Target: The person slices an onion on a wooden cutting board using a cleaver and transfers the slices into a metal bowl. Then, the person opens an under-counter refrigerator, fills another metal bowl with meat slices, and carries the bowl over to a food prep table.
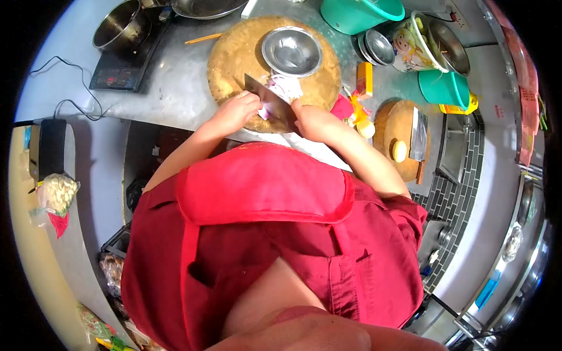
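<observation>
In the head view, my right hand (pixel 313 121) is closed round the handle of a cleaver (pixel 269 99), whose broad blade stands over a thick round wooden chopping board (pixel 229 58). My left hand (pixel 241 111) has its fingers curled at the near side of the blade, against a purple-and-white piece of onion (pixel 264 113). Beyond the blade lies a small heap of sliced onion (pixel 287 88). A shallow steel bowl (pixel 291 51) rests on the board just past the slices. The cleaver's handle is hidden by my right hand.
Left on the steel counter stands an induction cooker (pixel 120 73) with a pot (pixel 119 26). Green tubs (pixel 363 13) and a patterned bucket (pixel 408 50) are at the back right. A smaller board (pixel 389 120) to the right carries a second knife (pixel 418 134) and a pale oval item (pixel 399 151).
</observation>
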